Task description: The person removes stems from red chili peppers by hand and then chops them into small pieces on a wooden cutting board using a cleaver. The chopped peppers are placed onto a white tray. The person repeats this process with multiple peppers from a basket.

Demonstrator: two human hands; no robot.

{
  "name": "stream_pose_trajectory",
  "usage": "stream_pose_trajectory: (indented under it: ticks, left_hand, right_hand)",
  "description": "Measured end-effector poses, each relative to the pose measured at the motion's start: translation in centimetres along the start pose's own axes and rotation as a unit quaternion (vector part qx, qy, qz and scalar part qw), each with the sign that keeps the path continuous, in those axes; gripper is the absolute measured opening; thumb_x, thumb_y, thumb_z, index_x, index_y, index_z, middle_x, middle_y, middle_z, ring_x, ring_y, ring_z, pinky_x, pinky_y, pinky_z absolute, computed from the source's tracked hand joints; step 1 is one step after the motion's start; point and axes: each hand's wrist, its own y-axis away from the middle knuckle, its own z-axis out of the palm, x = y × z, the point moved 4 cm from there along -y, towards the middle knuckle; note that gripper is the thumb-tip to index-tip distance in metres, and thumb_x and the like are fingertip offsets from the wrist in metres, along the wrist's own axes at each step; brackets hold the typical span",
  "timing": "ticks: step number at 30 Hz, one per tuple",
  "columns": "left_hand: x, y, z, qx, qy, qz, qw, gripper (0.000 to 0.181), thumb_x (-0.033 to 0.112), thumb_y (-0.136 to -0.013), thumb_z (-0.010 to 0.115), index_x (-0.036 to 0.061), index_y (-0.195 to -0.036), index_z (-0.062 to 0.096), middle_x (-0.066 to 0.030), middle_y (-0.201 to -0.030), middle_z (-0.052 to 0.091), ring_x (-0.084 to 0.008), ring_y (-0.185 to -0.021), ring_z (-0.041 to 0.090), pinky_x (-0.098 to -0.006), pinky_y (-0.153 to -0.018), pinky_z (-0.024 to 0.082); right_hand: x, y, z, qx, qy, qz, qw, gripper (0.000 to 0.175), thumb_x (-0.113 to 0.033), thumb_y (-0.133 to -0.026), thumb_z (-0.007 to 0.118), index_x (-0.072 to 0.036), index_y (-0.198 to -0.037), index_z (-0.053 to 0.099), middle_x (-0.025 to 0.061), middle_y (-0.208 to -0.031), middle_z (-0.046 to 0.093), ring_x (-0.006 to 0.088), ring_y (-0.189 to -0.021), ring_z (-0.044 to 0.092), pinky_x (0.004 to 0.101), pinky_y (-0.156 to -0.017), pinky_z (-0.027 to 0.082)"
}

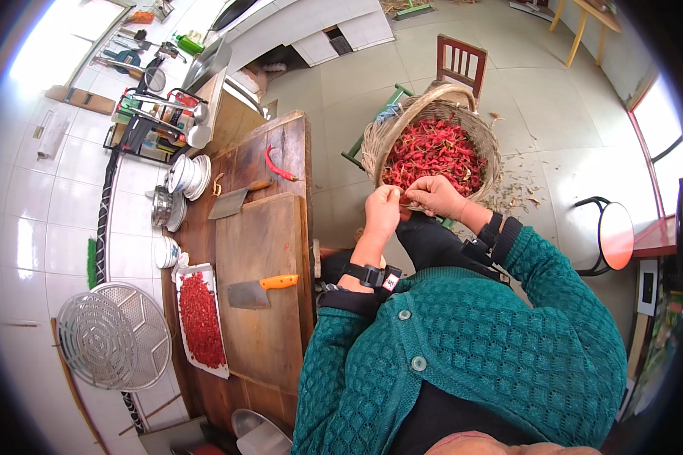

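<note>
Over the near rim of a wicker basket (pixel 492 149), my left hand (pixel 381 211) and my right hand (pixel 437 196) come close together. Their fingertips pinch at what appears to be one red chili pepper (pixel 404 196), mostly covered by the fingers. Inside the basket is a heap of red chili peppers (pixel 435 151) with pale stems. The basket's arched handle (pixel 399 132) rises over the heap, left of its middle.
Left of me is a wooden table (pixel 256 389) with a cutting board (pixel 262 242), an orange-handled cleaver (pixel 253 292), another cleaver (pixel 233 200), a single chili (pixel 279 166) and a white tray (pixel 222 371) of chopped chilies. A wooden chair (pixel 462 65) stands beyond the basket; a round stool (pixel 616 236) is at right.
</note>
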Motion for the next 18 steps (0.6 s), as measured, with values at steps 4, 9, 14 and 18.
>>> stream_pose_trajectory:
  ticks: [4,9,14,18]
  left_hand:
    - [0.8,1.1,-0.9,0.112,-0.254,0.178,0.944,0.017,0.016,-0.094,0.056,0.0025,-0.092,0.065,-0.0173,-0.079,0.066,-0.034,-0.075,0.062,-0.0437,-0.069,0.049]
    - [-1.2,1.0,-2.7,0.035,-0.072,0.013,0.997,0.02,0.013,-0.098,0.051,0.0007,-0.091,0.066,-0.0044,-0.068,0.063,-0.0138,-0.058,0.058,-0.0312,-0.055,0.046]
    - [-0.3,0.7,-1.9,-0.03,-0.149,0.147,0.977,0.026,0.02,-0.102,0.046,0.0026,-0.093,0.063,-0.005,-0.069,0.062,-0.0134,-0.05,0.055,-0.0291,-0.045,0.043]
    - [-1.0,2.0,-0.1,-0.131,-0.044,-0.027,0.99,0.03,0.026,-0.101,0.047,0.0025,-0.088,0.06,-0.0059,-0.067,0.06,-0.0159,-0.05,0.056,-0.0314,-0.044,0.043]
  right_hand:
    - [-0.5,0.7,1.0,-0.035,0.048,-0.004,0.998,0.015,-0.015,-0.094,0.061,-0.002,-0.099,0.068,0.0016,-0.075,0.064,0.0058,-0.049,0.055,0.021,-0.043,0.043]
    - [-2.0,2.1,0.1,-0.038,0.085,-0.023,0.995,0.015,-0.009,-0.092,0.063,0.004,-0.097,0.068,0.0057,-0.076,0.067,0.0088,-0.051,0.059,0.0222,-0.045,0.049]
    - [-2.4,2.2,0.6,-0.051,0.175,-0.024,0.983,0.013,-0.01,-0.086,0.07,0.002,-0.083,0.068,0.0077,-0.067,0.064,0.0146,-0.051,0.061,0.0267,-0.045,0.05]
    - [-2.9,1.9,1.7,-0.029,0.396,-0.244,0.885,0.01,-0.012,-0.082,0.069,-0.002,-0.081,0.067,0.0144,-0.072,0.066,0.03,-0.064,0.065,0.0373,-0.059,0.053]
